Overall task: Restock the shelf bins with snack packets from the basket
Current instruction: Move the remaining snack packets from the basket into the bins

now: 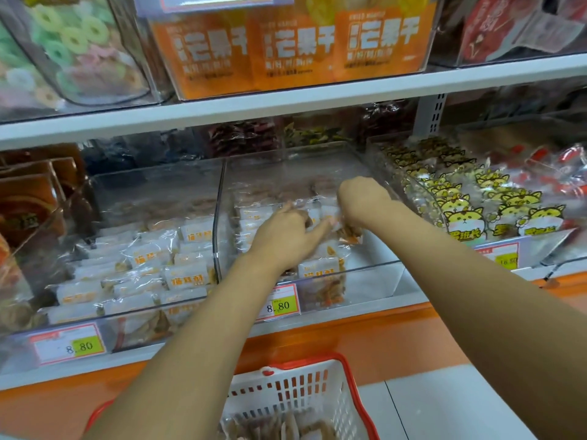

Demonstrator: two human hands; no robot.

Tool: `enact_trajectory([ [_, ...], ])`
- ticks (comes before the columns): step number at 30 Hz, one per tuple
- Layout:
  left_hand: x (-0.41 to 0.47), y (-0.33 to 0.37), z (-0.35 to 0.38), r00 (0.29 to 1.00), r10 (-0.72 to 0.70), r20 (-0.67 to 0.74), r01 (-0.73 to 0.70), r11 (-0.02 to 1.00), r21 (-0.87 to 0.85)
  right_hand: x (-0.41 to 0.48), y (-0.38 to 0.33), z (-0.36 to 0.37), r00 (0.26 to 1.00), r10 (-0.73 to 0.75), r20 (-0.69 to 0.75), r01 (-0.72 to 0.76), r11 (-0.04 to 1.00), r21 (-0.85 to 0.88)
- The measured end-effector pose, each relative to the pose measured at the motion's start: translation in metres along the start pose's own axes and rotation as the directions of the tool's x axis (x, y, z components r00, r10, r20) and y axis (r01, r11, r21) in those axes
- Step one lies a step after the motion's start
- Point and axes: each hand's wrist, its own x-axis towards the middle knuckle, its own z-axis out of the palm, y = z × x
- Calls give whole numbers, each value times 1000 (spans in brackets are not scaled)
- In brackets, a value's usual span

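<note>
1. Since the head cam is all I get and it's pretty smeary, some of this is fuzzy. The fingertips of the right hand are tucked under its knuckles, out of sight. The basket is cut off by the bottom edge, and the stuff inside it is just a brownish blur.
2. Grip-wise, the right hand's fingers curl down and pinch a crinkly packet with orange-brown filling, right over the clear middle bin. The left hand is loose, with its fingers stretched out and spread. It lies on top of the snack packets piled in that same bin and doesn't clamp anything that I can see. Its thumb reaches toward the pinched packet.
3. Both forearms reach up and forward over the basket, which sits low in front of the orange shelf base. The hands are close together, the right a bit deeper into the bin, and the wrists angle down into it.
4. The 8.80 price tag is on the bin's front, just beside the left forearm.
</note>
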Motion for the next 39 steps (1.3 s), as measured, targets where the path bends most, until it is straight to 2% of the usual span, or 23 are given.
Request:
enact_trajectory([
  [2,-1,0,0,1000,19,-12,-20,999,-25,1,1,8,999,-38,5,38,999,-26],
  [9,-1,2,2,996,74,-48,-72,997,26,-7,0,20,989,-40,-144,30,997,-72],
  [11,-1,3,1,995,78,-62,-76,997,23,-9,0,21,984,-29,-174,5,991,-134],
  [14,-2,4,-1,994,68,-83,-68,998,-2,-10,-1,20,971,-106,-213,40,955,-292],
  [16,-3,4,-2,994,53,-91,-53,999,-7,-12,-1,18,984,-82,-161,34,958,-285],
  [19,-4,5,-2,993,25,-118,-27,1000,-12,-13,-1,16,996,-56,66,68,978,-196],
  [20,-3,5,-2,992,20,-127,-21,1000,-11,-17,-2,10,984,-59,168,88,981,-170],
  [22,-2,4,0,991,4,-135,-5,1000,-2,-18,-7,5,944,47,326,-16,995,-99],
  [23,-1,4,1,991,-6,-137,6,1000,0,-17,-7,6,926,63,372,-21,993,-114],
  [24,-1,4,1,990,-15,-140,15,1000,-1,-17,-8,8,922,66,381,-41,996,-74],
  [26,0,3,2,988,-28,-151,26,1000,-15,-11,-8,15,919,40,393,1,994,-105],
  [30,-1,4,0,979,-76,-191,74,997,-18,-6,-10,27,968,39,249,-22,997,-70],
  [32,0,5,0,967,-106,-230,108,994,-2,-4,-8,29,972,54,230,-42,998,-56],
  [35,2,5,-3,954,-141,-263,147,989,4,-1,-7,27,963,53,263,-45,998,-39],
  [37,1,4,-4,952,-162,-258,169,986,6,-3,-5,25,945,34,326,-28,999,-22],
  [39,2,2,-5,956,-170,-240,176,984,3,-8,-3,22,943,54,329,-63,998,17],
])
